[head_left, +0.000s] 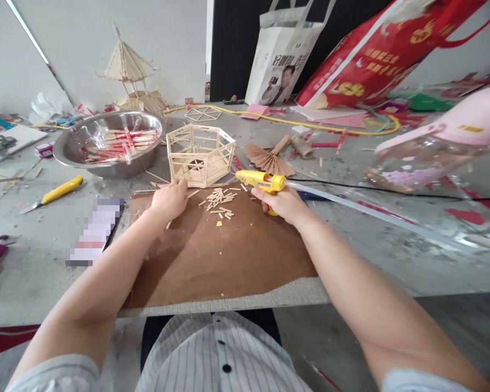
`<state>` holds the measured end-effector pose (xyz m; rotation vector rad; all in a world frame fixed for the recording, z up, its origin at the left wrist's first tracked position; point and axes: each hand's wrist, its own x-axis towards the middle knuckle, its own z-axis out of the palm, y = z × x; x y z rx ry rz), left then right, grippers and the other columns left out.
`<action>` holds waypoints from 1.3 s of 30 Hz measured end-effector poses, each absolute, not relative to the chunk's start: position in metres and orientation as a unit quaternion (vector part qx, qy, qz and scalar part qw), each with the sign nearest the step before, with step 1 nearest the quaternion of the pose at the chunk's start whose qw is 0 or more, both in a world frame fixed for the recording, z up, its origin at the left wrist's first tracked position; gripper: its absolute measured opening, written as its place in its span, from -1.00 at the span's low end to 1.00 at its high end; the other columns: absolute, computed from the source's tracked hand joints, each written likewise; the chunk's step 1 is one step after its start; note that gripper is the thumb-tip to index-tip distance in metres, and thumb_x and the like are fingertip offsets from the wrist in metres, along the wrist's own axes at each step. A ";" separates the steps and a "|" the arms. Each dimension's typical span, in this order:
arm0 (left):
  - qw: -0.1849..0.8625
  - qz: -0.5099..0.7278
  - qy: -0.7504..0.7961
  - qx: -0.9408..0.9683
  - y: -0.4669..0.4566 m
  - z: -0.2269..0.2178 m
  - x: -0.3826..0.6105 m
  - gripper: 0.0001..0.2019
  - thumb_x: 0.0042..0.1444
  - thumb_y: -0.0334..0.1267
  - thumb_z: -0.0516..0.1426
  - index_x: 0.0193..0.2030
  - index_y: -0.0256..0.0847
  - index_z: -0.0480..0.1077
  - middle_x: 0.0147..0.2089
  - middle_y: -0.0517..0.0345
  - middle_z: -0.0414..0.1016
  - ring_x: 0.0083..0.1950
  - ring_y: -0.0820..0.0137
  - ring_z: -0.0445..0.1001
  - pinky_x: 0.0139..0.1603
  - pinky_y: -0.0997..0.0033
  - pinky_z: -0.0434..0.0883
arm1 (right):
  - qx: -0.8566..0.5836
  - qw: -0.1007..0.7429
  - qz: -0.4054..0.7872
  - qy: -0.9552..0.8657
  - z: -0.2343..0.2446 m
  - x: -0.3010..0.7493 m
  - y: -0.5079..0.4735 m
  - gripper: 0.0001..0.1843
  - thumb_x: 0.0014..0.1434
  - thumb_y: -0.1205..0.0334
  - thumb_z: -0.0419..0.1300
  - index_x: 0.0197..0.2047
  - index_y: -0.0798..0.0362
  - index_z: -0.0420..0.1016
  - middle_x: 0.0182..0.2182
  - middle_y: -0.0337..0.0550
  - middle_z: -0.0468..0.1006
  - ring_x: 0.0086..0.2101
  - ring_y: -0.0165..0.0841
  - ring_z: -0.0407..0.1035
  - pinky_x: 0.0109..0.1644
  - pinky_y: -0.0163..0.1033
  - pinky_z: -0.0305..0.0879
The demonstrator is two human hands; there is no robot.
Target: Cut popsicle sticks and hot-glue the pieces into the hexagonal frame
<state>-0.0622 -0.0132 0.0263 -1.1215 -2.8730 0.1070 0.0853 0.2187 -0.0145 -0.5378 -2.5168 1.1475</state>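
My right hand [286,204] is wrapped round a yellow hot glue gun [256,177], its nozzle pointing left. A long translucent glue stick [351,204] runs out of the back of the gun. My left hand [169,200] has its fingers curled at the lower left of a six-sided frame [204,163] made of thin wooden sticks. What those fingers pinch, if anything, is hidden. Between my hands, a small pile of short cut wooden sticks [218,201] lies on a brown sheet [228,256].
A steel bowl [110,171] holds red-tipped sticks. Left lie a yellow utility knife [61,189] and a phone [96,231]. Behind stand a stick pagoda [130,62], a white bag [265,65] and a red bag [359,60]. A pink-lidded bottle [424,158] lies right, near a black cord [375,190].
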 end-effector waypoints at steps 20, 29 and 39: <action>0.026 -0.001 -0.912 -0.410 -0.005 0.017 -0.055 -0.75 0.11 -0.17 -0.09 -0.26 -0.16 0.37 -0.15 0.06 0.45 -0.17 0.27 0.45 -0.27 0.36 0.36 | -0.193 0.231 0.526 -0.795 -0.016 0.083 0.223 -0.57 -0.08 -0.20 0.17 -0.40 0.02 0.39 -0.66 -0.27 0.36 -0.69 -0.47 0.20 -0.66 -0.32 0.08; -0.037 0.016 -0.947 -0.318 -0.029 0.038 -0.097 -0.74 -0.06 -0.05 0.02 -0.35 -0.11 0.43 -0.29 0.11 0.51 -0.30 0.30 0.45 -0.37 0.44 0.32 | -0.185 0.238 0.579 -0.757 -0.007 0.084 0.218 -0.55 -0.11 -0.18 0.21 -0.40 0.06 0.32 -0.56 -0.27 0.40 -0.72 -0.57 0.18 -0.71 -0.39 0.04; -0.054 0.042 -0.934 -0.350 -0.022 0.028 -0.085 -0.75 -0.04 -0.12 0.00 -0.30 -0.12 0.42 -0.23 0.09 0.51 -0.24 0.29 0.45 -0.29 0.40 0.35 | -0.171 0.216 0.563 -0.779 -0.012 0.084 0.220 -0.58 -0.06 -0.17 0.18 -0.41 0.05 0.35 -0.69 -0.32 0.31 -0.69 -0.51 0.19 -0.64 -0.36 0.07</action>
